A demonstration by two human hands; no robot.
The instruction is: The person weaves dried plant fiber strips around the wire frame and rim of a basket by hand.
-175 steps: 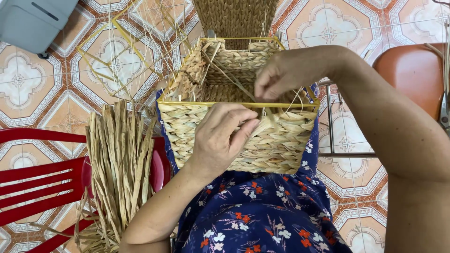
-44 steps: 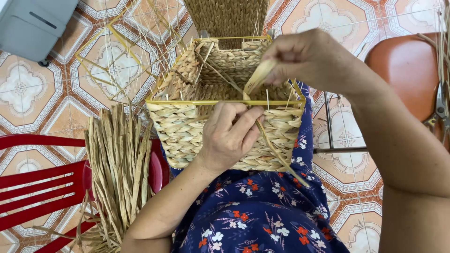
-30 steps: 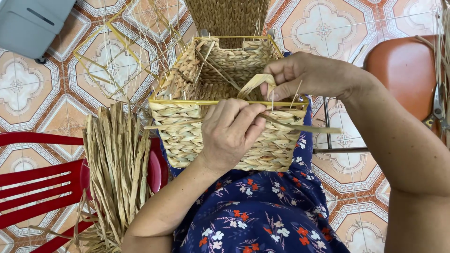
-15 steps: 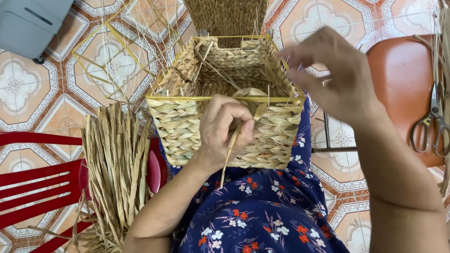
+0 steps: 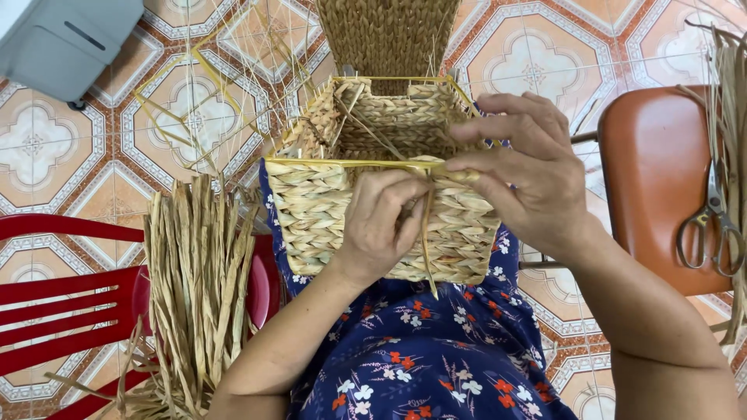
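The left hand (image 5: 385, 225) covers the middle of the near wall of the woven basket (image 5: 327, 210), fingers curled tight against the weave, so the spot where the loose straw strand (image 5: 426, 249) enters the wall is hidden. It looks pinched under those fingers, though I can't be sure from here. The right hand (image 5: 525, 175) sits at the basket's near right corner, thumb and fingertips closed on the flattened top end of that strand right at the yellow rim. The strand hangs almost straight down the near wall, long axis running away-to-near, its free tip pointing toward the lap and passing just below the basket's bottom edge.

The basket rests on the person's lap, on the blue flowered dress (image 5: 420, 365), mouth open upward, long side across the view. Its far wall is partly cut off behind a second woven piece (image 5: 387, 35) at the top edge.

To the left, a bundle of dried straw (image 5: 198, 288) lies over a red chair (image 5: 62, 311), touching the dress. To the right, scissors (image 5: 712, 225) lie on an orange stool (image 5: 654, 187), well apart from the basket.
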